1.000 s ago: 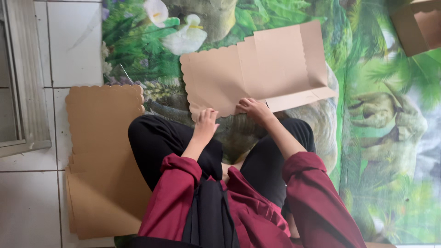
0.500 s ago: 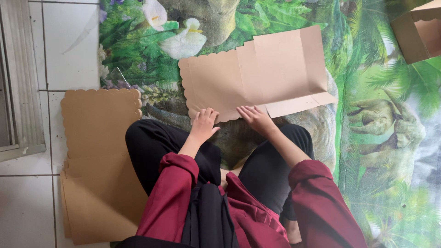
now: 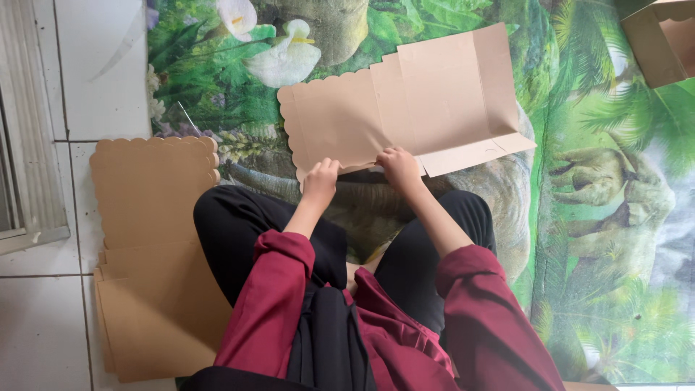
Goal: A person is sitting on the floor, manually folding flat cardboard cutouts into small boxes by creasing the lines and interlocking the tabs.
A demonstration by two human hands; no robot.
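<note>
Flat box blank (image 3: 405, 108) lies on jungle mat (image 3: 594, 217), just past my knees. My left hand (image 3: 321, 182) and right hand (image 3: 399, 166) pinch its near edge, slightly apart. Stack of blanks (image 3: 152, 253) on tile floor (image 3: 43, 311) at my left. Folded box (image 3: 662, 40) far right.

A single head-worn camera looks almost straight down from close above the seated person's lap. The cardboard sheet (image 3: 405, 108) fills the upper centre, the printed mat (image 3: 608, 217) spreads right, and the tiled floor (image 3: 43, 318) runs down the left edge.
</note>
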